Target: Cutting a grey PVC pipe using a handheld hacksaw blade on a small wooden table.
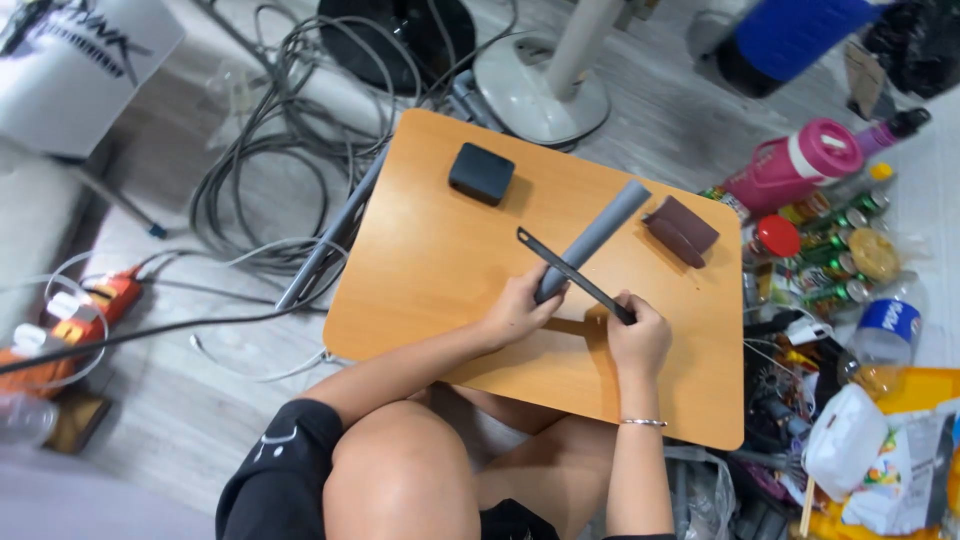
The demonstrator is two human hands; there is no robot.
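1. Cables (270,160) and an orange power strip (105,295) are seen on the floor (170,400) at far left, well apart from the hands.
2. A black box (481,172) is set on the table (440,270) near its back edge, untouched.
3. The left hand (515,310) is closed around the near end of the grey pipe (595,238); the pipe is laid diagonally on the table, far end pointing up and right.
4. A thin black file (570,272) (could be a saw blade, too small to tell) is laid across the pipe just above the left hand, touching it.
5. The right hand (638,335) is gripped on the file's near end, fist closed.
6. A folded dark brown sandpaper (681,229) is placed just beside the pipe's far end.
7. Bottles (800,165), cans (850,215) and bags are piled on the floor at right, near the table edge.
8. Risk, judged: the pipe is round and held at one end only, so it could be rolled or swung under the file's push.
9. Risk, judged: the left fingers are close to the file, so a slip could scrape them (the sandpaper could also be knocked off).
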